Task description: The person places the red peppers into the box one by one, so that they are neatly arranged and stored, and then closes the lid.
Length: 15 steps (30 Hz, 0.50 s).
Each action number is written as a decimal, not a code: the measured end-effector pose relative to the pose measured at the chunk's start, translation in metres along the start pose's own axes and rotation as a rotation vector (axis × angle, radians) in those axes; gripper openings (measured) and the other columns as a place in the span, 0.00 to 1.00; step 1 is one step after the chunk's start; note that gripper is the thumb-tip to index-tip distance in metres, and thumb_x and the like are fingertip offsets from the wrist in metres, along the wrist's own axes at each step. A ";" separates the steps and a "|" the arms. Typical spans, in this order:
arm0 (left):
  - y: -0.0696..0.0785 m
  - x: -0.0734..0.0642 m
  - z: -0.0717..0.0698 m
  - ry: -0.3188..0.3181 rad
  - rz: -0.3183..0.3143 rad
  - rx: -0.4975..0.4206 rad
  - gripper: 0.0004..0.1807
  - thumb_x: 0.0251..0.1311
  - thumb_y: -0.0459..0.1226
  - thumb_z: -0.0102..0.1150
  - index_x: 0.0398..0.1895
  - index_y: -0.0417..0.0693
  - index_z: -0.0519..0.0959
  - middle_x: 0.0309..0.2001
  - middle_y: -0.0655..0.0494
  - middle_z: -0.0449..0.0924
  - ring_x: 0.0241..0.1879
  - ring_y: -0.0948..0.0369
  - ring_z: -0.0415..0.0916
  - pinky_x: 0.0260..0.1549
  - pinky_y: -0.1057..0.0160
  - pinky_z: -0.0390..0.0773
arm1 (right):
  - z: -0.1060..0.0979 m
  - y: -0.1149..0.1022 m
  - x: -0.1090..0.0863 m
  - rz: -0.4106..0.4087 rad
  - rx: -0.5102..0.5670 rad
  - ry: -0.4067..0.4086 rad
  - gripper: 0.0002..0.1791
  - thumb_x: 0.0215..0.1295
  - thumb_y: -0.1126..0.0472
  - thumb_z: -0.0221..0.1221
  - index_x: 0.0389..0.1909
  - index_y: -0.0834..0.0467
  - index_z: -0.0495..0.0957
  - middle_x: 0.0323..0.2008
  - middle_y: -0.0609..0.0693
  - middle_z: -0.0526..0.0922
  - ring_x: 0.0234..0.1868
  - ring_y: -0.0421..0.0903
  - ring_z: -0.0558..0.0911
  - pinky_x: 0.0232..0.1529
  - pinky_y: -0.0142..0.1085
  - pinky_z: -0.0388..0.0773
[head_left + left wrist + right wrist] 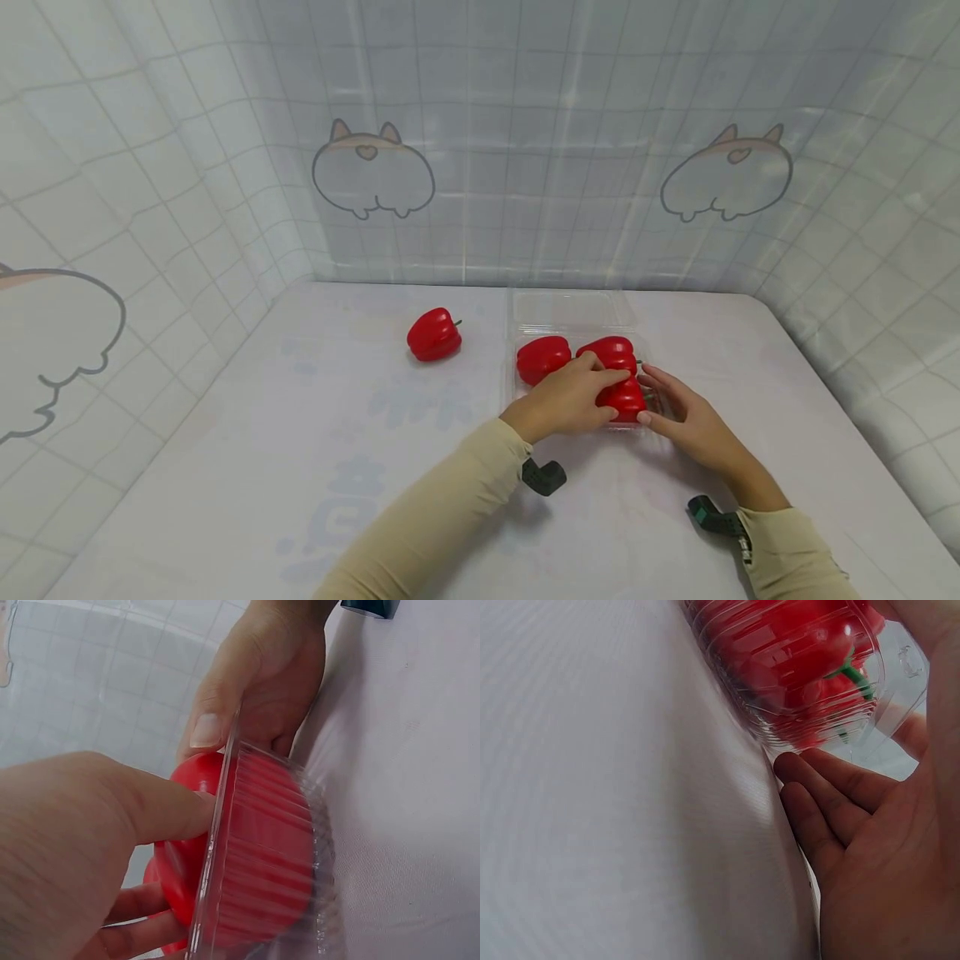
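Note:
Three red bell peppers sit in a clear plastic clamshell box (513, 392). My left hand (566, 398) reaches over the box and holds the front right bell pepper (628, 402), thumb on the near side and fingers over the far side. In the left wrist view that bell pepper (266, 847) shows through the box's ribbed wall. At the box's right side is my right hand (693, 425), its fingers spread and fairly straight. In the right wrist view, its fingertips lie beside the box's ribbed corner; whether they touch it I cannot tell. A green stem (849, 673) shows through the wall.
Another red bell pepper (434, 335) lies on the white table cloth (300, 433), left of the box. The box's open lid (572, 308) lies behind it, towards the back wall. Tiled-pattern curtains (525, 167) with animal drawings stand around the table's back and sides.

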State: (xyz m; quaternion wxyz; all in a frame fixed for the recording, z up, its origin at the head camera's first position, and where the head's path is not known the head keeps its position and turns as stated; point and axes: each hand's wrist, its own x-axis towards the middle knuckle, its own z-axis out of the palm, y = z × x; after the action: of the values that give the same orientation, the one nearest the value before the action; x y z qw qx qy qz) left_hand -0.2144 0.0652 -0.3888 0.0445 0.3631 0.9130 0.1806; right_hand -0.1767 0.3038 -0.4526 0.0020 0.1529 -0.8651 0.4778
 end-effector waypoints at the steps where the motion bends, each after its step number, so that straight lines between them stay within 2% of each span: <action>1: 0.001 0.000 0.000 0.000 0.001 0.001 0.36 0.61 0.47 0.67 0.73 0.66 0.68 0.55 0.59 0.70 0.53 0.65 0.68 0.47 0.67 0.79 | 0.000 0.000 0.000 0.002 -0.006 0.000 0.45 0.66 0.54 0.66 0.79 0.49 0.53 0.73 0.60 0.63 0.72 0.62 0.64 0.58 0.26 0.66; 4: 0.002 0.000 0.000 0.001 0.003 0.004 0.35 0.62 0.48 0.67 0.73 0.66 0.68 0.55 0.59 0.70 0.53 0.66 0.67 0.47 0.67 0.78 | -0.001 -0.001 0.001 0.010 -0.017 0.000 0.45 0.66 0.53 0.66 0.79 0.48 0.53 0.73 0.60 0.63 0.72 0.62 0.63 0.62 0.40 0.69; 7: 0.003 0.001 -0.001 0.001 -0.001 -0.002 0.35 0.61 0.48 0.67 0.73 0.67 0.68 0.55 0.60 0.70 0.54 0.66 0.67 0.48 0.67 0.79 | -0.001 -0.001 0.001 0.018 -0.024 -0.002 0.45 0.66 0.53 0.65 0.79 0.48 0.52 0.74 0.60 0.62 0.73 0.63 0.62 0.63 0.54 0.66; 10: 0.003 0.001 0.000 -0.003 -0.012 -0.019 0.36 0.61 0.48 0.67 0.73 0.68 0.68 0.55 0.60 0.70 0.53 0.66 0.67 0.48 0.66 0.79 | -0.002 -0.002 0.001 0.019 -0.024 -0.003 0.45 0.66 0.53 0.65 0.79 0.48 0.52 0.74 0.60 0.62 0.73 0.63 0.61 0.63 0.57 0.64; 15: 0.000 0.002 0.001 -0.010 -0.012 -0.041 0.36 0.61 0.49 0.68 0.74 0.69 0.67 0.55 0.61 0.70 0.53 0.66 0.67 0.48 0.66 0.79 | -0.002 -0.002 0.001 0.025 -0.018 -0.007 0.45 0.66 0.53 0.65 0.79 0.49 0.53 0.74 0.60 0.62 0.73 0.63 0.61 0.63 0.58 0.63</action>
State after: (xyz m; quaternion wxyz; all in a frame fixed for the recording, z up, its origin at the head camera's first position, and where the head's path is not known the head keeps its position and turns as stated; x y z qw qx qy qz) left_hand -0.2158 0.0673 -0.3900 0.0575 0.3574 0.9111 0.1972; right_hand -0.1772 0.3044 -0.4493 -0.0056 0.1437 -0.8713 0.4693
